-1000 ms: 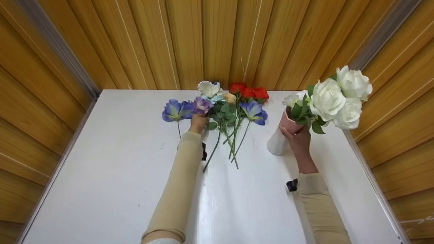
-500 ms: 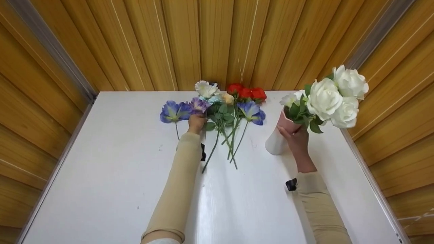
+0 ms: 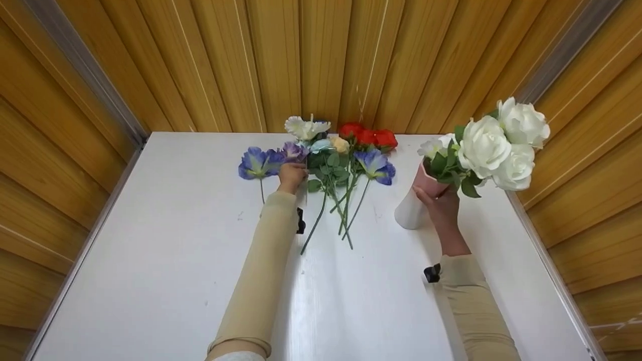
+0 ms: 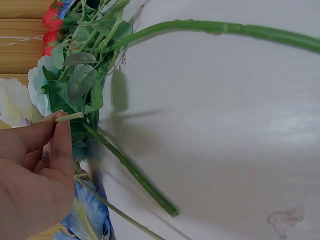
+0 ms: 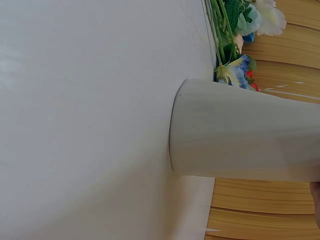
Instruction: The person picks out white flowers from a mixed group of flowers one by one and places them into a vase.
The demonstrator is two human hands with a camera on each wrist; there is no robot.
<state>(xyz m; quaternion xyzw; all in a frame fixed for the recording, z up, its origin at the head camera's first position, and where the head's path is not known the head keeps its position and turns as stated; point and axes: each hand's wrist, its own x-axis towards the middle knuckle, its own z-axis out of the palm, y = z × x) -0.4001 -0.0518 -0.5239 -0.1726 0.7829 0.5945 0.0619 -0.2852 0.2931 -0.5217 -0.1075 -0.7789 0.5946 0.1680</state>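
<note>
In the head view my left hand (image 3: 292, 177) is over the left part of a pile of artificial flowers at the back of the table. The left wrist view shows its thumb and fingertips pinching a thin pale stem (image 4: 70, 117), with a white flower (image 4: 14, 102) behind the hand. Blue-purple flowers (image 3: 258, 163) lie beside this hand. At the right, my right hand (image 3: 441, 206) grips a pink-topped white vase (image 3: 410, 209) below its rim. The vase holds large white roses (image 3: 484, 145) that lean right. Its base (image 5: 187, 130) shows in the right wrist view.
Red flowers (image 3: 367, 137), a peach bloom (image 3: 340, 145) and another blue flower (image 3: 375, 166) lie in the pile, their green stems (image 3: 346, 220) pointing forward. Wood-patterned panels (image 3: 321, 65) wall the white table (image 3: 165, 250) at the back and sides.
The white flower by my left hand has shifted slightly up and left and turned, and the left hand has moved a little. My right hand still holds the vase in the same place.
</note>
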